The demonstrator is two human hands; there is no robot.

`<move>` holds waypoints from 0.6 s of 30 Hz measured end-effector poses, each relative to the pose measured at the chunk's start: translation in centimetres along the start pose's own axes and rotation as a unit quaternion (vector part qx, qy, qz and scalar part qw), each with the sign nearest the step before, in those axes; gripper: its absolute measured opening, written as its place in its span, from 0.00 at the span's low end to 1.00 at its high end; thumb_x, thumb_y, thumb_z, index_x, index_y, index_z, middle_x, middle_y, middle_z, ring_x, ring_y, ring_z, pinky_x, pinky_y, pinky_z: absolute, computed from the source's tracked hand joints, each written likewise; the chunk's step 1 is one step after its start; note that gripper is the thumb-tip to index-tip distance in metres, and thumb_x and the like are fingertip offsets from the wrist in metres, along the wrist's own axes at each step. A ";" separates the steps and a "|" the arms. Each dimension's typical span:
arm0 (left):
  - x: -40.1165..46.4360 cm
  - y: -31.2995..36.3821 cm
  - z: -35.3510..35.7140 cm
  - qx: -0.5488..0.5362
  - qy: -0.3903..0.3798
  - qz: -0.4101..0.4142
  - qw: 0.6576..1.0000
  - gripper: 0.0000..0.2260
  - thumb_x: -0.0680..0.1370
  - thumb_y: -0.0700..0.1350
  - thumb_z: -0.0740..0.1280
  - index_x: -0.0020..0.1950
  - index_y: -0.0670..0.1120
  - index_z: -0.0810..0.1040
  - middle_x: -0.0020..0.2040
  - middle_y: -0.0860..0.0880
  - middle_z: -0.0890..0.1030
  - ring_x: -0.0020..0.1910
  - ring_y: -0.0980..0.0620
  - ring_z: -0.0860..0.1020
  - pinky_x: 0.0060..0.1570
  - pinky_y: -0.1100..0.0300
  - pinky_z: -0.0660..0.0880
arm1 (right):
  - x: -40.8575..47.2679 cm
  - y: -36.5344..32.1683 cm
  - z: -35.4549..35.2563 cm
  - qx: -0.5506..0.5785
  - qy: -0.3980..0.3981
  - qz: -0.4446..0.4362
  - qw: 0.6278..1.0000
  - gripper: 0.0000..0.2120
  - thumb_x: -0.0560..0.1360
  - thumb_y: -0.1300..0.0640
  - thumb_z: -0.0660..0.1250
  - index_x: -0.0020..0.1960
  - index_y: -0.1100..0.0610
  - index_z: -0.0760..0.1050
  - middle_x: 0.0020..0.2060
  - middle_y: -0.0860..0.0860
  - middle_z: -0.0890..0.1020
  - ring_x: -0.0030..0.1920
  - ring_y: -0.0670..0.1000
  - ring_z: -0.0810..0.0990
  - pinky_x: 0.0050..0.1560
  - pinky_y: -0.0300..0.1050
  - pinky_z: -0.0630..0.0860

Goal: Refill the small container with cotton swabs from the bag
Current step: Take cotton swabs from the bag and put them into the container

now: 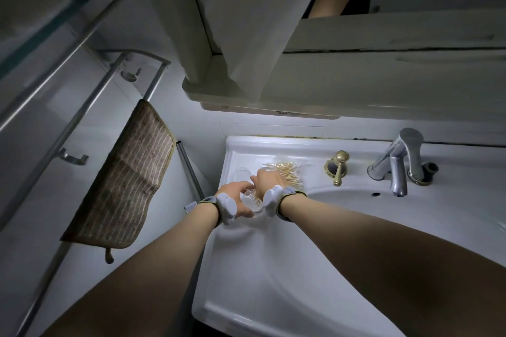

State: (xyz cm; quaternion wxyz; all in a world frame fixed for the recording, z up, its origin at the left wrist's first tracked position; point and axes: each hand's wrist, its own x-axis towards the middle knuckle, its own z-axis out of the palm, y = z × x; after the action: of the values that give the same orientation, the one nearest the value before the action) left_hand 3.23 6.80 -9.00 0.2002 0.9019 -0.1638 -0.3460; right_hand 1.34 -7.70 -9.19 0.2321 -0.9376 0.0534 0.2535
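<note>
While the small clear container (253,204) sits on the white sink (246,268) ledge, the left hand (236,197) curls round it. The right hand (267,179) pinches cotton swabs (257,200) over it. The bag (287,169) of swabs lies just behind.

Two hands meet at centre frame, the left hand (235,198) and the right hand (267,182), each wrist wearing one strapped white device. One small clear container (253,201) sits between them. One clear bag of cotton swabs (286,171) lies just above; the swabs are too many and too blurred to count. One lid (241,172), apparently. One towel (123,180) at left. One chrome tap (397,164), one brass handle (339,167).
</note>
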 end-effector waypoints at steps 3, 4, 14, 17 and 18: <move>-0.1 -0.1 -0.1 -0.026 -0.008 0.000 1.000 0.22 0.68 0.48 0.76 0.60 0.58 0.75 0.51 0.55 0.80 0.47 0.52 0.79 0.50 0.60 0.76 | 0.4 0.6 1.4 0.005 0.043 -0.017 0.999 0.08 0.79 0.54 0.64 0.50 0.55 0.66 0.49 0.58 0.80 0.41 0.58 0.72 0.39 0.48 0.68; -0.1 -0.2 -0.1 -0.041 -0.008 -0.003 0.999 0.22 0.68 0.48 0.76 0.59 0.58 0.76 0.52 0.56 0.80 0.45 0.52 0.79 0.48 0.60 0.76 | 0.3 0.7 1.6 0.000 0.042 -0.022 0.999 0.07 0.79 0.55 0.63 0.51 0.56 0.66 0.50 0.59 0.80 0.41 0.59 0.72 0.38 0.48 0.68; 0.2 -0.5 0.0 -0.061 0.027 -0.032 0.997 0.24 0.66 0.49 0.79 0.60 0.53 0.77 0.48 0.53 0.81 0.51 0.50 0.81 0.55 0.55 0.78 | -0.5 1.2 1.3 0.016 0.023 -0.041 0.999 0.13 0.79 0.57 0.57 0.62 0.60 0.69 0.56 0.58 0.79 0.49 0.60 0.76 0.44 0.49 0.71; 0.4 -0.5 -0.1 -0.067 0.026 -0.036 0.997 0.23 0.66 0.48 0.79 0.58 0.54 0.76 0.43 0.56 0.78 0.48 0.51 0.80 0.52 0.57 0.78 | -0.3 1.5 1.1 0.030 0.043 -0.047 0.998 0.16 0.80 0.53 0.59 0.64 0.59 0.68 0.56 0.57 0.79 0.53 0.60 0.77 0.49 0.50 0.74; 0.5 -0.5 -0.2 -0.068 0.026 -0.035 0.997 0.22 0.66 0.48 0.79 0.57 0.54 0.76 0.43 0.56 0.78 0.47 0.51 0.79 0.51 0.58 0.78 | -0.2 1.5 1.0 0.032 0.050 -0.043 0.997 0.17 0.80 0.51 0.60 0.64 0.59 0.69 0.55 0.57 0.80 0.53 0.60 0.77 0.49 0.49 0.74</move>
State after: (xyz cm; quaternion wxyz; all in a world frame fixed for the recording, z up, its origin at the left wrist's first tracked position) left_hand 3.77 7.10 -9.37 0.2531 0.8999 -0.1032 -0.3398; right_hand 0.39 -8.55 -10.41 0.2693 -0.9426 0.0326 0.1947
